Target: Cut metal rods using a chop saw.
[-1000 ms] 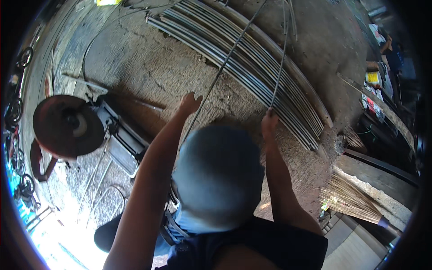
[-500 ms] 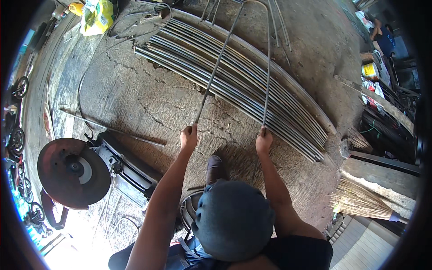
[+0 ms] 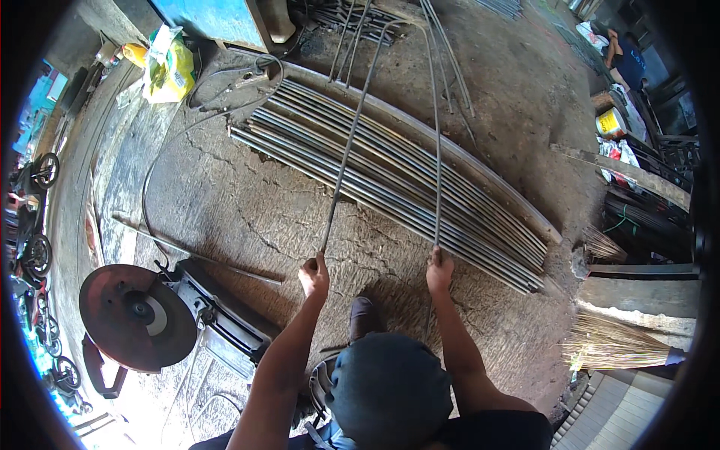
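A long metal rod bent into a narrow U (image 3: 346, 150) stretches away from me, its curved end far off above the floor. My left hand (image 3: 314, 276) is closed round the end of its left leg. My right hand (image 3: 440, 271) grips the right leg, and a thin dark length shows below that fist. Under the U, a row of straight metal rods (image 3: 420, 191) lies side by side on the rough concrete. Behind them runs a long flat metal bar (image 3: 465, 161).
A cut-off saw with a large dark disc (image 3: 112, 322) stands at left. Near it lies a loose rod (image 3: 202, 251). More bent rods (image 3: 450, 60) lie at the back. A straw broom (image 3: 615, 341) is at right; a person (image 3: 630, 64) is at far right.
The view has shifted so that the floor things sit lower in the picture and more of the back shows. Both hands keep their hold on the bent rod.
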`<control>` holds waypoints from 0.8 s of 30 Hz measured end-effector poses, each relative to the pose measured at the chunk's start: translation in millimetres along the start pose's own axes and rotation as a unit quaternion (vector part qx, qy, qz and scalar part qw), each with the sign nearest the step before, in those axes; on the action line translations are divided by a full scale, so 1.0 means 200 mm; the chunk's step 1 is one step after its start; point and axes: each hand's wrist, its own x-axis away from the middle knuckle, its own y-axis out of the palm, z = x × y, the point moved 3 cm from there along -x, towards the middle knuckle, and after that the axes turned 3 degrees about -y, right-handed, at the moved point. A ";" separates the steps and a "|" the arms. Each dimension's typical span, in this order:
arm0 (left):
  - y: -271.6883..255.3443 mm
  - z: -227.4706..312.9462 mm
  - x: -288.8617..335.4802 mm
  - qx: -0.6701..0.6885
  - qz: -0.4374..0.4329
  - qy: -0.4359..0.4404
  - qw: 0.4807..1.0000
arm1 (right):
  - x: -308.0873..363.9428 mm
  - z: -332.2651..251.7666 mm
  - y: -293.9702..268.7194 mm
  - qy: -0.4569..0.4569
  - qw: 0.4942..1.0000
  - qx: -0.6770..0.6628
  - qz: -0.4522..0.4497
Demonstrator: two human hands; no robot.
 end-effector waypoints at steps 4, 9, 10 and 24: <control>0.08 0.12 -0.14 0.019 0.010 0.020 1.000 | -0.24 -0.09 0.05 -0.012 0.998 -0.036 -0.045; 0.20 0.62 -0.62 0.023 -0.070 -0.015 0.997 | -0.84 -0.42 0.32 -0.050 0.985 0.164 -0.035; 0.23 0.85 -0.78 -0.062 -0.097 -0.023 0.993 | -1.01 -0.56 0.40 -0.117 0.971 0.195 0.075; -1.14 2.45 -0.66 -0.280 -0.066 0.304 0.908 | -0.87 -1.86 0.22 -0.278 0.894 -0.144 -0.319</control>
